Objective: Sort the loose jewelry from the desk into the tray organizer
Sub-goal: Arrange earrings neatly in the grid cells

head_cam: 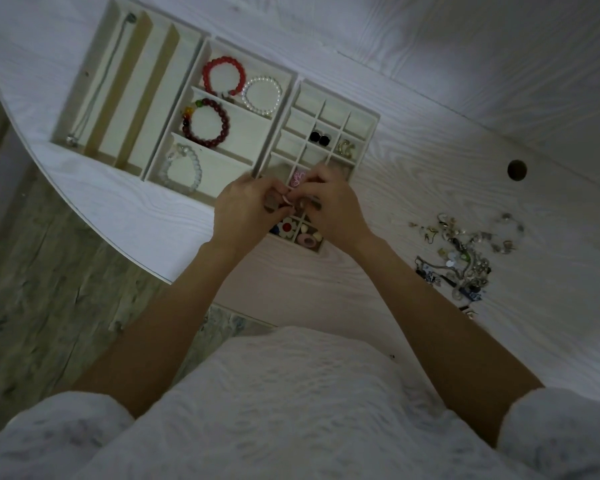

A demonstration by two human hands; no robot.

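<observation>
Dim, bluish light, dark vignetted corners, wide-angle bending, soft blur throughout.

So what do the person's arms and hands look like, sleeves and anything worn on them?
Both forearms are bare. White textured short sleeves show near the frame's bottom corners. The left hand and right hand wear no gloves; no watch or bracelet shows on either wrist.

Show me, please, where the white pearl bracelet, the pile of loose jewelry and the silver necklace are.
white pearl bracelet (261,95): head view, on its near beads.
pile of loose jewelry (465,254): head view, the heap's middle.
silver necklace (97,84): head view, mid-chain.
</observation>
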